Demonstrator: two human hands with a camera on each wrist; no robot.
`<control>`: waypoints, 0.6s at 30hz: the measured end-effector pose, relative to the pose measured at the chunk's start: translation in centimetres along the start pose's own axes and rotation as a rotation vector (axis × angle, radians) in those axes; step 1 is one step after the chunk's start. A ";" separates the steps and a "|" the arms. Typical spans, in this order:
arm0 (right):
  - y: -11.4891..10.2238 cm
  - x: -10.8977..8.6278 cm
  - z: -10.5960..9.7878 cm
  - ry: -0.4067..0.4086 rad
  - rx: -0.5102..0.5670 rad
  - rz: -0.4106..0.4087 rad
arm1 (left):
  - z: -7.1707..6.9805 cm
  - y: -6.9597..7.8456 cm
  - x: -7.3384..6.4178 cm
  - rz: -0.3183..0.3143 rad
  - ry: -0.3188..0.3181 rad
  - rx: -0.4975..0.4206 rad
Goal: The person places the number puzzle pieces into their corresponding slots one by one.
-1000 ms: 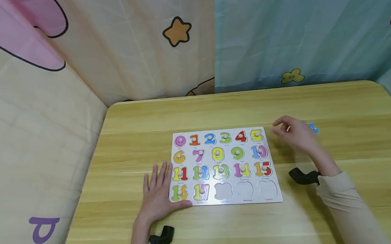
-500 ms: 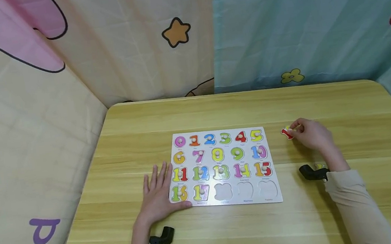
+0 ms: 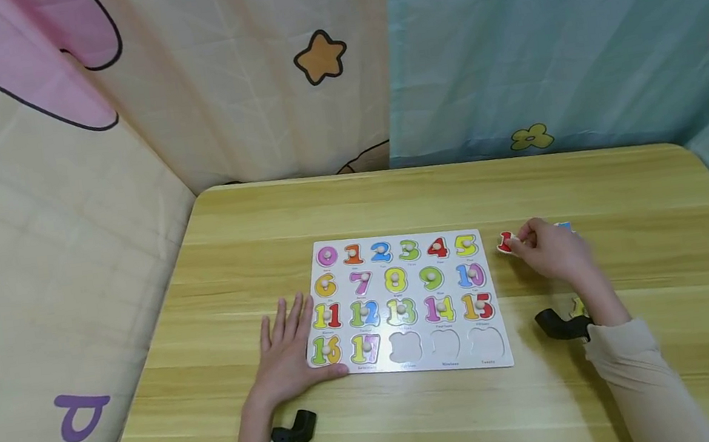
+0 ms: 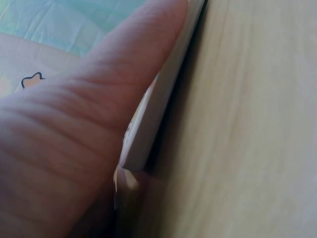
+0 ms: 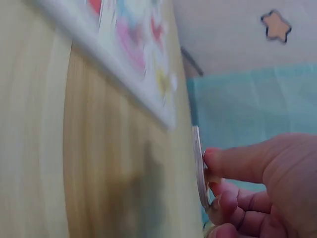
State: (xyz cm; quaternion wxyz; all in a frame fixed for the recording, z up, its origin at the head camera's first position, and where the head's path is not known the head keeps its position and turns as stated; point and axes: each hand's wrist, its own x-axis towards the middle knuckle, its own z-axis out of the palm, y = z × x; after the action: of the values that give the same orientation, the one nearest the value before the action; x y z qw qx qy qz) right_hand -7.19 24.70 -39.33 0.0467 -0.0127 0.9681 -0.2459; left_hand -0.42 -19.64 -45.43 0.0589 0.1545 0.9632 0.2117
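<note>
A white number puzzle board (image 3: 387, 364) lies on the table, its knobbed number pieces filling the upper rows and part of the bottom row. Three recesses at the bottom right are bare. My left hand (image 3: 288, 357) rests with spread fingers along the board's left edge, the thumb over its lower left corner. Right of the board, my right hand (image 3: 556, 250) pinches a number puzzle piece (image 3: 504, 242) showing a red 1; my fingers hide the rest of it. In the right wrist view, that piece (image 5: 199, 168) appears edge-on, held between thumb and fingers.
A blue piece (image 3: 564, 226) lies behind my right hand, mostly hidden. Another piece (image 3: 577, 307), partly yellow, lies by the right wrist. Black wrist cameras sit at both cuffs. Printed curtains (image 3: 473, 48) stand behind the wooden table (image 3: 422, 428).
My right hand first moves right and picks up the piece with the red 1, then shifts slightly left with it towards the board. The left hand stays put.
</note>
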 end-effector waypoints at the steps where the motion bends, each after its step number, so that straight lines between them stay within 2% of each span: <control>1: -0.6 -0.3 0.2 -0.003 0.016 -0.024 | 0.0 0.0 0.0 0.000 0.000 -0.001; 5: -3.6 -1.6 1.8 -0.024 0.046 -0.146 | 0.0 0.0 0.0 -0.002 -0.002 -0.002; 11: -8.0 -3.9 5.6 -0.119 0.029 -0.327 | -0.1 0.0 0.0 -0.006 -0.006 -0.001; 18: -10.6 -5.4 8.9 -0.166 -0.016 -0.412 | -0.1 0.0 0.0 -0.008 -0.010 -0.004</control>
State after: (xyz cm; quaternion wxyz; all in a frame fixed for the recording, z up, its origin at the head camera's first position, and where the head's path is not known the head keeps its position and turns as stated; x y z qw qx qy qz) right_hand -0.91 11.40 -41.57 0.0751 -0.2308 0.9397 -0.2408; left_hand -0.46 -19.66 -45.37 0.0647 0.1515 0.9632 0.2124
